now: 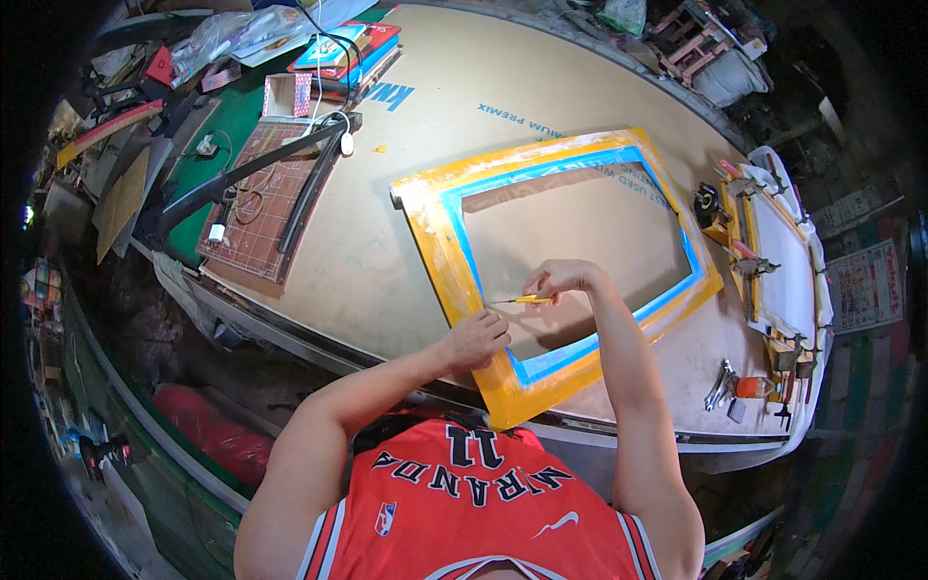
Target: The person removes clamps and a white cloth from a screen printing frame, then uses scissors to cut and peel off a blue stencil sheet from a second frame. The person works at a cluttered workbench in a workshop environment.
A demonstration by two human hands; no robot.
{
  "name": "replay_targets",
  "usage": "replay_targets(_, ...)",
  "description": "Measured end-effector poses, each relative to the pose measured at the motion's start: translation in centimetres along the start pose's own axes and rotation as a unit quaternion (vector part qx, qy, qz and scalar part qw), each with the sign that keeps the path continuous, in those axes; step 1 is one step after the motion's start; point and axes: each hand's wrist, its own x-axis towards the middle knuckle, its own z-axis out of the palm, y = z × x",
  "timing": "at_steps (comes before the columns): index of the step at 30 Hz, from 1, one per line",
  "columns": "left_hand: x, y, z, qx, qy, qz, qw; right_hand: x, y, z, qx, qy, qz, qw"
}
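Observation:
A yellow rectangular frame (432, 246), streaked with white, lies tilted on the table with blue tape (462, 242) along its inner border. On its near left side rests my left hand (478, 338), fingers curled over the frame's bar. My right hand (558, 279) is above the frame's opening, pinching a slim yellow-handled cutter (525, 300). The cutter's thin tip points left, toward the taped inner edge just above my left fingers. Whether the tip touches the tape I cannot tell.
A brown gridded mat (253, 208) lies left, under a dark metal arm (246, 174). Behind it are a small box (287, 95) and stacked books (348, 58). At right stand a clamped white panel (785, 261), an orange-filled jar (752, 388) and metal tools (719, 385).

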Motion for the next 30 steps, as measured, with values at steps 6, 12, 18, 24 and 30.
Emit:
replay_targets(6, 0.3, 1.1, 0.1, -0.004, 0.053, -0.033, 0.998, 3.2, -1.4, -0.8, -0.021, -0.038, -0.039, 0.998)
replay_targets(12, 0.0, 1.9, 0.9, -0.022, 0.054, -0.075, 0.996, 0.8, -0.1, -2.4, 0.092, -0.054, -0.011, 0.994)
replay_targets(18, -0.2, 1.6, 0.8, -0.034, 0.108, -0.051, 0.992, 2.4, -0.4, -0.7, 0.108, -0.085, -0.053, 0.989)
replay_targets(24, -0.2, 1.6, 0.3, -0.023, 0.086, -0.051, 0.995, 2.9, -2.4, -0.2, 0.052, -0.034, -0.065, 0.996)
replay_targets(30, -0.8, 1.4, 1.4, -0.024, 0.104, -0.047, 0.993, 2.0, -4.2, -0.2, 0.004, 0.007, -0.045, 0.999)
